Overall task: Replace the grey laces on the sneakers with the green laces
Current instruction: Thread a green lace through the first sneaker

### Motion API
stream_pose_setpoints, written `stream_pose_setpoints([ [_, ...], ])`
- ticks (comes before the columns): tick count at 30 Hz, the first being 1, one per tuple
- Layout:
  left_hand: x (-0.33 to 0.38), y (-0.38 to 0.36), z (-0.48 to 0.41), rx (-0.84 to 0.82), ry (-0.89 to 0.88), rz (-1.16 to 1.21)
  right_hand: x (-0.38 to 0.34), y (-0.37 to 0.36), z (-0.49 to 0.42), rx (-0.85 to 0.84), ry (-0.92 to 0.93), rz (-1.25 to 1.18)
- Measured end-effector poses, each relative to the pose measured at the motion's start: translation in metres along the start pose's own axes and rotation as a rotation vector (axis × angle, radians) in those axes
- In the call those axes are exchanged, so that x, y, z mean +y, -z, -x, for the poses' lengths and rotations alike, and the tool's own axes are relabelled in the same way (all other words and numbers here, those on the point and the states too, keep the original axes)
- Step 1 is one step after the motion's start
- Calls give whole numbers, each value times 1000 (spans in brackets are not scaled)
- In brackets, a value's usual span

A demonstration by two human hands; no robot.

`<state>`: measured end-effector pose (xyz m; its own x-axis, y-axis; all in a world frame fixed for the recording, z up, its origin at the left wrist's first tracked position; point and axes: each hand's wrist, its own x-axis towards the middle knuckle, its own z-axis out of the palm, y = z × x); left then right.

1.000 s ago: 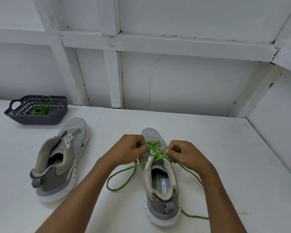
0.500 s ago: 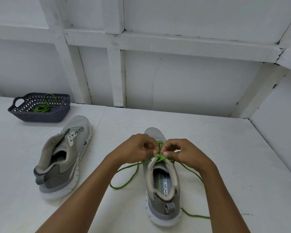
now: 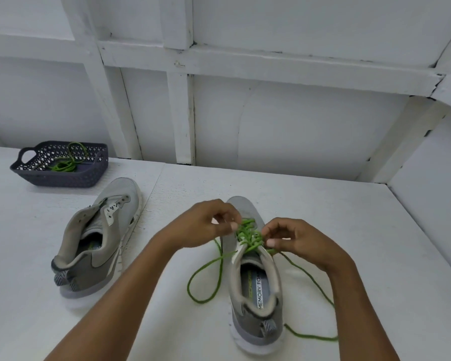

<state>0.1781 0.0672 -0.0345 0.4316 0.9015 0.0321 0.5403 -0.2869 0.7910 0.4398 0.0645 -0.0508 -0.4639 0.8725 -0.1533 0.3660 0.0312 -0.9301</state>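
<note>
Broadly, on the white tabletop (image 3: 336, 225), the nearer grey mesh sneaker (image 3: 253, 327) stood heel toward the person, the left hand (image 3: 206, 226) and right hand (image 3: 300, 241) each with its grip pinching the green cord lace (image 3: 248, 237) at the upper eyelets. Uneven tugging could leave one tail short, or slack crossings.

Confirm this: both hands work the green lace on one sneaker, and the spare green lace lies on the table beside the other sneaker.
Wrong in one point: the head view shows the spare green lace inside the dark basket, not on the table. The rest stands.
</note>
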Motion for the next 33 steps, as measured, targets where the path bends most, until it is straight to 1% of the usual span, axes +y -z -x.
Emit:
stream_pose_setpoints([
  [3,6,-18,-4,-22,-10,-36,3,-7,-3,23,11,76],
  [7,8,-23,-5,5,-4,-12,3,-10,0,72,49,72],
  [11,3,-18,-2,-8,16,15,2,-15,-1,102,78,81],
  [15,1,-19,0,7,27,18,2,-17,-1,105,117,91],
  [19,0,-22,0,58,-52,-80,4,-17,-2,81,128,111],
  [22,2,-26,-1,83,-68,-151,2,-15,-1,52,118,31],
  [26,2,-23,-2,74,-39,-364,2,-11,0,72,145,-25],
  [29,7,-20,-3,49,-51,-583,4,-15,-3,84,120,-45],
  [30,8,-19,-4,44,-55,-624,3,-16,-4,80,107,-63],
  [32,13,-17,-5,46,-68,-591,3,-18,-6,87,89,-102],
  [33,14,-17,-6,53,-67,-512,3,-17,-7,107,84,-115],
])
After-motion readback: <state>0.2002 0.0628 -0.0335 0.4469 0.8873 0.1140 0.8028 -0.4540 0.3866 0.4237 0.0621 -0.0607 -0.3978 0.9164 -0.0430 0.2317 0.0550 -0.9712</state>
